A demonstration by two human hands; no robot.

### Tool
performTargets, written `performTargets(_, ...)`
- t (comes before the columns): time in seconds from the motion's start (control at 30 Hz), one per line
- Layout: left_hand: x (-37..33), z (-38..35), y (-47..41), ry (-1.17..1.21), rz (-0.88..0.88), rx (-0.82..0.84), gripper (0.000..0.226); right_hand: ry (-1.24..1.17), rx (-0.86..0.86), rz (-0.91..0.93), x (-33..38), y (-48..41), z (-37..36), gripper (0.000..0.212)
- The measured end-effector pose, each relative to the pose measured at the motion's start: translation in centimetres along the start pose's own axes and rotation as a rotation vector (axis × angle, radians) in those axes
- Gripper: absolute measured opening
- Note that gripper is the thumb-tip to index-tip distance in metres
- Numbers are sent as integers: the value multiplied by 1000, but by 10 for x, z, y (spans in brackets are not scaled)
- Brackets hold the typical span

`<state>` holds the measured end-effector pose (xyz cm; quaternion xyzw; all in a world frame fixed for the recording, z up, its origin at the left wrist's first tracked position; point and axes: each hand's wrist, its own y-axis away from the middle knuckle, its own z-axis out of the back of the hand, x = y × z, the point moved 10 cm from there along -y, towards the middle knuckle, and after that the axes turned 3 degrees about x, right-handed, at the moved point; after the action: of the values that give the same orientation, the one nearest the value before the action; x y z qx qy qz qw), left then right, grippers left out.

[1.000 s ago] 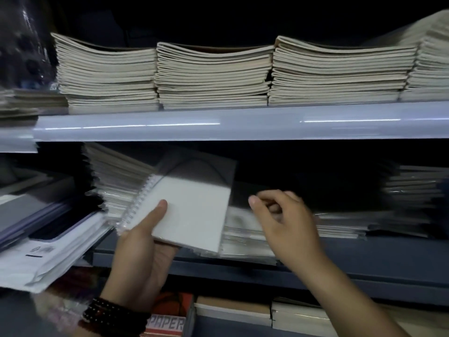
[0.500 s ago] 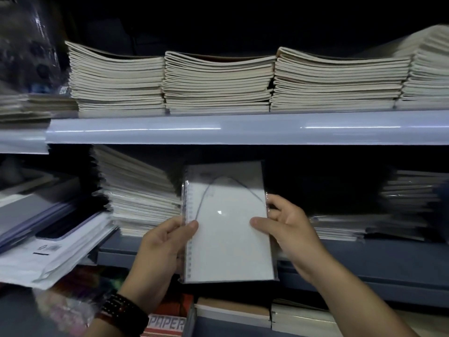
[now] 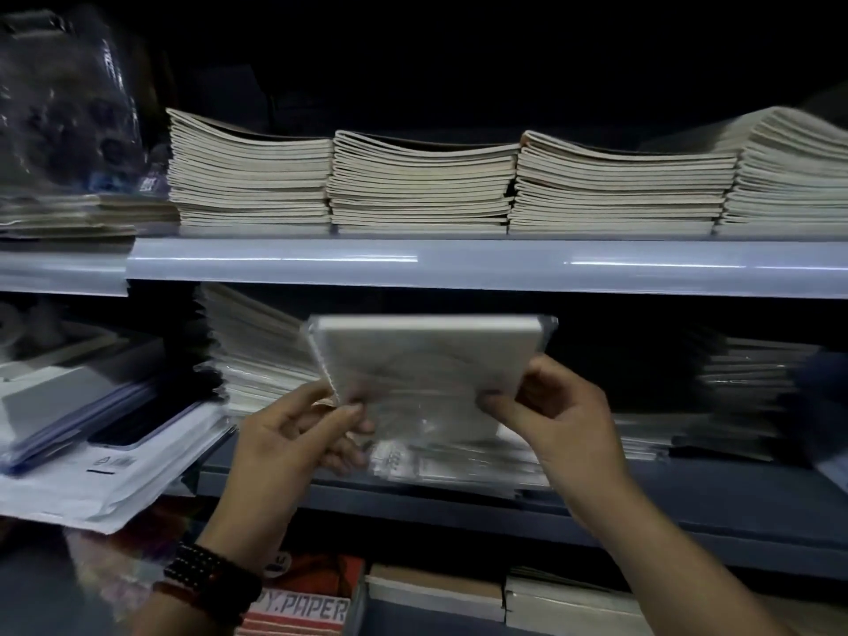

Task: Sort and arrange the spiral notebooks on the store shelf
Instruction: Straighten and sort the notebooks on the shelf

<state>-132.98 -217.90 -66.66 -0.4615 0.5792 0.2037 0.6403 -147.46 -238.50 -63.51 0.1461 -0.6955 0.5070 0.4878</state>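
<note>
A white spiral notebook (image 3: 426,360) in clear plastic wrap is held between both hands in front of the middle shelf, tipped back so its top edge faces me. My left hand (image 3: 298,433) pinches its lower left corner by the spiral. My right hand (image 3: 550,415) pinches its lower right corner. Below it, a low pile of wrapped notebooks (image 3: 459,465) lies on the dark shelf (image 3: 688,493). A taller leaning stack of wrapped notebooks (image 3: 257,351) stands to the left.
Several stacks of cream exercise books (image 3: 422,181) fill the upper shelf (image 3: 459,263). More wrapped notebooks (image 3: 743,383) sit at the right. Folders and white envelopes (image 3: 92,452) overhang at the left. Books and a red "PAPER" pack (image 3: 303,608) lie below.
The notebook went from my left hand alone to both hands, moved right and tipped back from upright to nearly flat. My right hand came in and took its right corner.
</note>
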Motion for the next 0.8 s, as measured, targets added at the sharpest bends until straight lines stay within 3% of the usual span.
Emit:
performTargets(0.13,5,-1,3,295,108,41,38,27,23,152,16,3,-2,26)
performTargets(0.2,5,-5,7,334,152,49,30,72,34,148,11,3,-2,29)
performTargets(0.37,14,-1,7,306,150,-31,34,54,-79,-57,-15,5,6,31)
performTargets(0.47,15,4,5,309,122,-76,35,-47,-148,-328,-39,9,12,27)
performTargets(0.57,18,6,4,302,123,-95,42,-98,77,-547,-55,19,-11,22)
performTargets(0.63,24,4,3,331,162,-93,44,-123,137,-535,-55,21,-18,25)
performTargets(0.8,38,-18,0,355,288,106,53,-185,-77,-462,-59,9,11,22)
